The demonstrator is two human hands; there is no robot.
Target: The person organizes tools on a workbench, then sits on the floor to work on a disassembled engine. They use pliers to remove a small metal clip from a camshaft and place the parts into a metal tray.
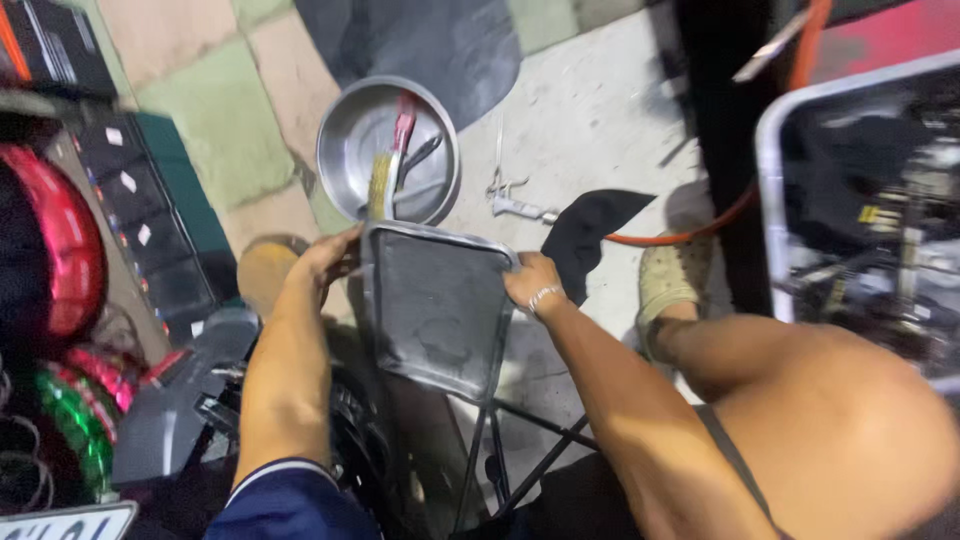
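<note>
Above the concrete floor (590, 110), a rectangular metal tray (435, 305) is held tilted, the left hand (325, 258) clamped on its upper left corner and the right hand (533, 285) clamped on its upper right corner. Beyond its far edge stands a round steel bowl (350, 140) holding a brush (381, 185). The step in hand appears to be carrying the tray; setting it down calls for level support.

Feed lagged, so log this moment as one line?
left hand: grips rectangular grey metal tray | right hand: grips opposite edge | round steel bowl: on floor, brush inside
</note>
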